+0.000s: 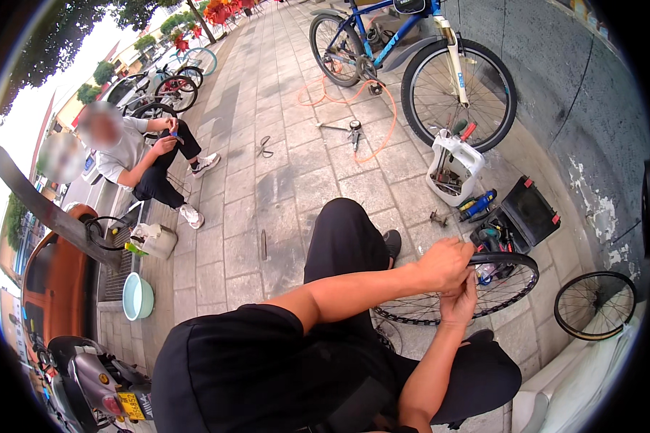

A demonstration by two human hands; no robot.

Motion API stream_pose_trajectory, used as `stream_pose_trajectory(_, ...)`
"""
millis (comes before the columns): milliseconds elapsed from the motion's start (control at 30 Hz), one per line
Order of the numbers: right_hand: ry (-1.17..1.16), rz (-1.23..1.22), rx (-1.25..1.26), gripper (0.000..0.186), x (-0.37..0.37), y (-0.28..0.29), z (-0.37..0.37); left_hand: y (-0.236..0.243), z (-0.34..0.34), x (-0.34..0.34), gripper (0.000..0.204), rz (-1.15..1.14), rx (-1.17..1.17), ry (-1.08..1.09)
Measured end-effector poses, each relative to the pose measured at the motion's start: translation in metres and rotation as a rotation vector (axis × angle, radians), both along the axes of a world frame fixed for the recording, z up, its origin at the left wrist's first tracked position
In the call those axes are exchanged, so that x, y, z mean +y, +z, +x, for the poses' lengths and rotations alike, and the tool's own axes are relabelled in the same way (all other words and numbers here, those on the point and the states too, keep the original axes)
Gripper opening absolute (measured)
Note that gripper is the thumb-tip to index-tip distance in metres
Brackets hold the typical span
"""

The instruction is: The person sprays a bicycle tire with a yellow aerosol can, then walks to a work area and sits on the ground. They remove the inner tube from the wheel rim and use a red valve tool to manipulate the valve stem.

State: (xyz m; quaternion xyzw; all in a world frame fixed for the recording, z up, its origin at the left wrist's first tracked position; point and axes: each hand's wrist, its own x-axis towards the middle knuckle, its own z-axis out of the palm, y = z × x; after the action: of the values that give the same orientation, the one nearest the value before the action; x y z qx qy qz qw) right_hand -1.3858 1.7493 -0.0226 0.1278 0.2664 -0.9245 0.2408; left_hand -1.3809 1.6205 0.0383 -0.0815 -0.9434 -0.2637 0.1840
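A bicycle wheel (495, 312) with a black rim lies at a slant in front of my knees. My left hand (448, 264) is closed around the wheel's rim on its far left side. Just below it, my right hand (458, 300) reaches up from the inner side, its thumb and fingers pinched together against the rim. What those fingertips pinch is too small to make out. Beyond the wheel sits an open black toolbox (529, 213) with tools in it, partly seen through the spokes. A blue power tool (478, 205) rests beside the box.
A cut-open white jug (455, 162) of tools stands by a blue bicycle (404, 40). An orange hose (392, 119) and a gauge (354, 130) lie on the paving. Another wheel (594, 306) leans at right. At left are a seated person (141, 148), a basin (138, 296) and a scooter (97, 379).
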Motion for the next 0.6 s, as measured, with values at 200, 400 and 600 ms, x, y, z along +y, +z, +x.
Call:
stream_pose_trajectory(200, 0.593, -0.663, 0.310, 0.023, 0.018, -0.057, -0.044, 0.018, 0.011, -0.005, 0.032, 0.080, 0.217, -0.123)
stream_pose_trajectory(400, -0.068, 0.143, -0.232, 0.023, -0.031, 0.034, 0.006, -0.005, 0.007, -0.014, 0.035, 0.023, -0.031, -0.057)
stream_pose_trajectory(600, 0.417, -0.485, 0.192, 0.020, 0.009, -0.053, -0.043, 0.016, 0.012, -0.006, 0.034, 0.080, 0.156, -0.118)
